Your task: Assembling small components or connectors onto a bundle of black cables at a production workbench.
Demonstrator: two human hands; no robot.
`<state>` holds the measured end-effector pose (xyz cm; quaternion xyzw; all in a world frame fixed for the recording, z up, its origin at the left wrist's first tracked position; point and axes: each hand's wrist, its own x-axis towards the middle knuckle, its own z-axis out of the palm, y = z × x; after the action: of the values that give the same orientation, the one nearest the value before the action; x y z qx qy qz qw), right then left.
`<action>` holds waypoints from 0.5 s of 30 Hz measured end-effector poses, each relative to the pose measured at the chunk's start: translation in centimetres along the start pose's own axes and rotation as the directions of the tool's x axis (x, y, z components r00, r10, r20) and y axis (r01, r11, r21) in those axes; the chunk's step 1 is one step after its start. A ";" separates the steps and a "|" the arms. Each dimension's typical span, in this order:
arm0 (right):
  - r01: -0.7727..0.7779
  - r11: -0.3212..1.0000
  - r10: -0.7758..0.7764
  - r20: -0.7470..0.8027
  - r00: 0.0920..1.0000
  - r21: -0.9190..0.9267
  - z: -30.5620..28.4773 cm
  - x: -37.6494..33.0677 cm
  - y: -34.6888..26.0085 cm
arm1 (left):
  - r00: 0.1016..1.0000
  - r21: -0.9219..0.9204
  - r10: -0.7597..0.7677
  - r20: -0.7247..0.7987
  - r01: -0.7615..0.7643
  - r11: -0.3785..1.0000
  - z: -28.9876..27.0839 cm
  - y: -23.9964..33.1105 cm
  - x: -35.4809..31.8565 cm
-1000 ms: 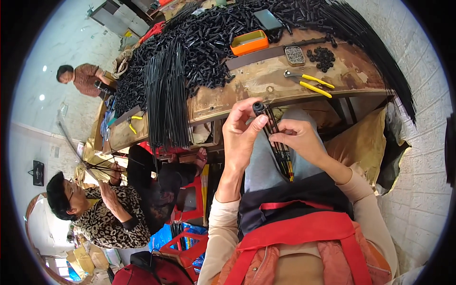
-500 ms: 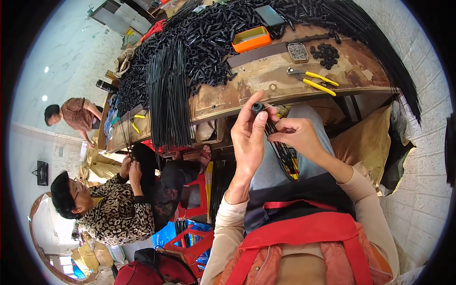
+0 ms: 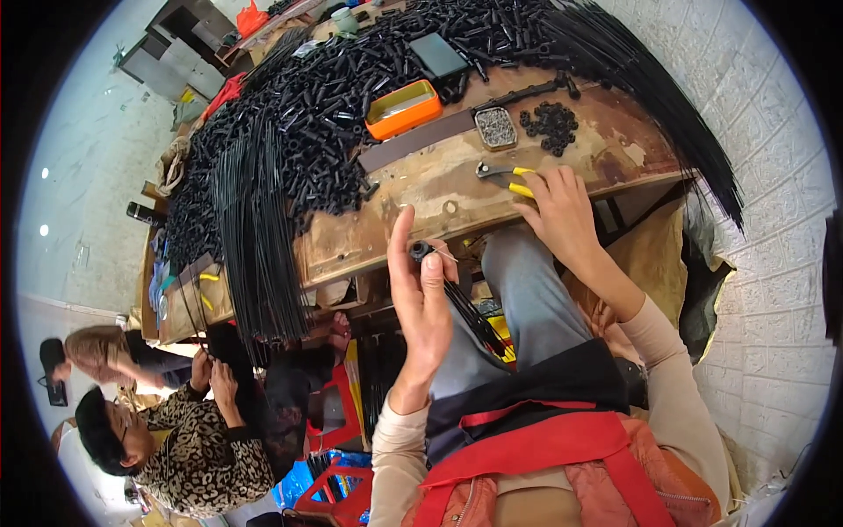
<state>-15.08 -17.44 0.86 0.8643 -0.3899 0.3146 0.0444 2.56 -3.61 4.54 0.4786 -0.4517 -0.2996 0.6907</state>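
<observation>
Black hard plastic is showing between the fingers of the left hand: the thumb is pressing a short black cylinder with a hollow round end against the fingers behind, while the index finger is pointing upward, apart from the others. A thin pale wire is sticking out to the right of this thumb. Below these fingers, long thin black rods are hanging in a bundle over the lap, and they are probably joining the cylinder, though the hand is hiding the place. The cylinder is looking light, stiff and rather smooth, so I am judging that it may turn if the pinch is loose; the thumb and fingers should be gripping around its wall, leaving the opening free. The rods are looking springy and are likely swinging easily, so holding them near the cylinder is seeming safer than at their far ends. The right hand is lying with bent fingers over the yellow handles of metal pliers on the brown wooden table; I cannot tell if these fingers are closing on the handles or only touching.
</observation>
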 end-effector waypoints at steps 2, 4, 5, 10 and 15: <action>-0.074 0.997 0.075 0.077 0.994 -0.016 0.7 0.8 0.8 | 0.998 -0.059 -0.021 0.055 0.024 0.998 -0.5 0.6 2.0; -0.068 0.998 0.068 0.091 0.994 -0.002 2.0 0.8 2.8 | 0.979 -0.175 -0.046 0.199 0.081 0.981 -0.7 1.3 4.0; -0.050 0.998 0.048 0.099 0.994 0.024 2.5 1.0 3.2 | 0.942 -0.224 -0.103 0.320 0.181 0.958 -1.6 1.1 4.4; 0.027 0.963 -0.022 -0.021 1.000 0.268 2.8 1.4 4.8 | 0.884 -0.252 -0.173 0.435 0.304 0.919 -0.6 -2.4 0.8; -0.587 -0.057 0.183 0.586 0.789 0.808 -2.6 -2.5 1.2 | 0.911 -0.341 -0.167 0.376 0.304 0.889 -1.3 -1.8 -1.5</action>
<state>-18.50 -15.78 1.26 0.5440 -0.3061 0.3532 -0.6969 3.13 -2.45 2.21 0.3239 -0.4312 -0.5441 0.6427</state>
